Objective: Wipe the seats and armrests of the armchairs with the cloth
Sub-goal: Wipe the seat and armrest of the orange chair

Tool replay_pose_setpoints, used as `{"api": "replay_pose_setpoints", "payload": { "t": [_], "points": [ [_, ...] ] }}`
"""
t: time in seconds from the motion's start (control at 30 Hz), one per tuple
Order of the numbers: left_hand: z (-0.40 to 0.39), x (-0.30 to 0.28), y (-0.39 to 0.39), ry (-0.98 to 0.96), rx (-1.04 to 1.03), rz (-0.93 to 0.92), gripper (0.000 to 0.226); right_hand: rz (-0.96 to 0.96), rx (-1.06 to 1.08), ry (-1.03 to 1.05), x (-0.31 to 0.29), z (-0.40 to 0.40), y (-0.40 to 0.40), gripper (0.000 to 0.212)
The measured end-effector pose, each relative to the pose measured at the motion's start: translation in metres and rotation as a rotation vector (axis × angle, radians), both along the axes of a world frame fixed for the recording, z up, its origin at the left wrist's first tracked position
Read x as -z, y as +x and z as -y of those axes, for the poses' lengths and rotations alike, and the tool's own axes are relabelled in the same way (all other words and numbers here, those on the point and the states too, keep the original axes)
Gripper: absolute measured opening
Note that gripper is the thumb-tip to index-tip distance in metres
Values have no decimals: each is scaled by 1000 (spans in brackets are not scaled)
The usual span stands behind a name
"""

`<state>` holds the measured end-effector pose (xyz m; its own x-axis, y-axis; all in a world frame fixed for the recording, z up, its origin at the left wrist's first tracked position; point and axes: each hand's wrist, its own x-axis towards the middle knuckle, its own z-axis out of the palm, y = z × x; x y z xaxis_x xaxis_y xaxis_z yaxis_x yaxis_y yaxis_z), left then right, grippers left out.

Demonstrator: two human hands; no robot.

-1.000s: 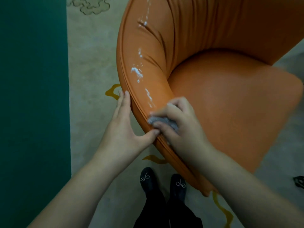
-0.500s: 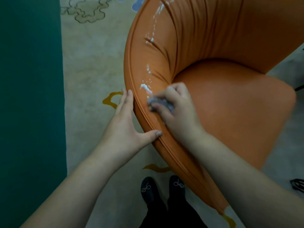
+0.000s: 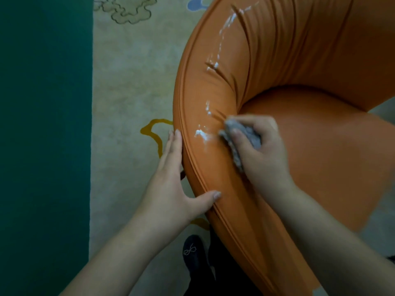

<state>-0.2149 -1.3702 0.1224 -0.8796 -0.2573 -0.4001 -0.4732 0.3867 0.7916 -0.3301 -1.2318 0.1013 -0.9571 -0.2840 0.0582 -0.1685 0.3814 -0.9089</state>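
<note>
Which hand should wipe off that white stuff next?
The right hand: it grips the cloth beside the nearest white smear. The left hand only steadies the armchair.

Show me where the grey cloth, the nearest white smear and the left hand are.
grey cloth [image 3: 249,134]: head view, bunched part between the fingers.
nearest white smear [image 3: 199,132]: head view, its thickest blob.
left hand [image 3: 168,184]: head view, back of hand.

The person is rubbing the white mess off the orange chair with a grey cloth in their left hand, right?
Not quite. The head view shows the crumpled grey cloth in the right hand; the left hand only rests flat against the orange armchair, near the white smears.
</note>
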Motion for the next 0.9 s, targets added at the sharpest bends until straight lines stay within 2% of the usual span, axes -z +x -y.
{"api": "replay_pose_setpoints", "payload": {
  "t": [0.1,0.17,0.2,0.27,0.37,0.47,0.53,0.57,0.63,0.73,0.8,0.9],
  "points": [
    [0,2,-4,22,-37,-21,123,-227,-157,-51,-17,45,-21,27],
    [4,3,-8,22,-56,-12,122,-363,-275,108,-12,50,-17,30],
    [6,3,-11,31,-67,2,123,-367,-284,180,-5,40,-11,30],
    [13,2,-16,59,-90,25,124,-245,-256,211,6,13,-1,29],
    [16,2,-21,59,-82,26,124,-31,-154,47,0,7,-9,22],
    [13,2,-26,78,-106,-3,120,-175,-178,-19,-16,49,-28,34],
    [10,3,-26,80,-126,-18,115,-286,-245,69,-15,63,-26,38],
    [9,3,-26,78,-137,-16,114,-318,-245,127,-10,59,-23,33],
    [9,3,-25,79,-150,4,117,-313,-212,197,2,36,-15,18],
    [9,-1,-23,70,-137,46,120,-162,-121,135,5,11,-12,10],
    [10,-1,-25,53,-132,34,120,-136,-68,75,-6,25,-18,17],
    [9,2,-26,48,-144,10,115,-248,-130,126,-17,62,-21,31]
  ]
}}
